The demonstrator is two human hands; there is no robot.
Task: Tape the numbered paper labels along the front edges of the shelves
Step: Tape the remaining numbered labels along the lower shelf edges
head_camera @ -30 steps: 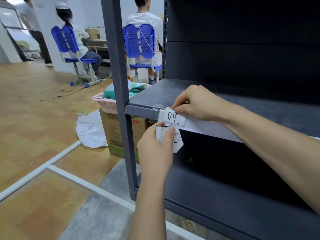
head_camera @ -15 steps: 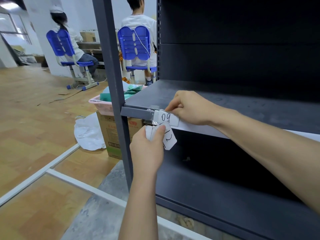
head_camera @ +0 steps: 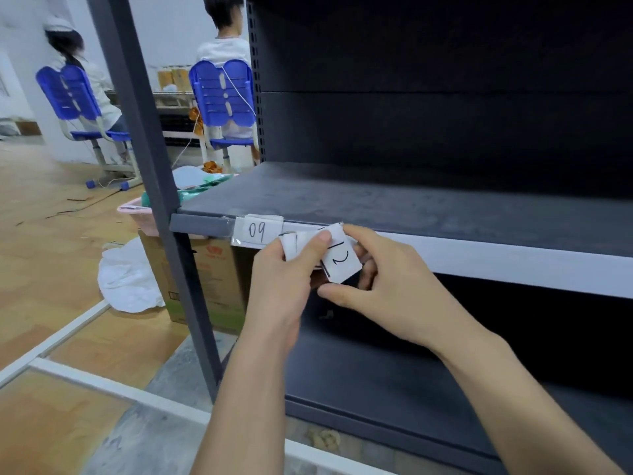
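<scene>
place: workroom or storeroom | cues: metal shelving point(head_camera: 376, 200), blue chairs point(head_camera: 222, 94), cardboard box point(head_camera: 205, 279)

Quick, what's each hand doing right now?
Left hand: grips a small stack of white paper labels.
Right hand: pinches the white paper label marked 12.

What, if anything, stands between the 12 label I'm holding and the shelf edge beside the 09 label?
Nothing visible. The left hand and right hand hold the 12 label just in front of the white front edge, bare to the right of the taped 09 label. Only the hands cover the stretch beside it.
</scene>
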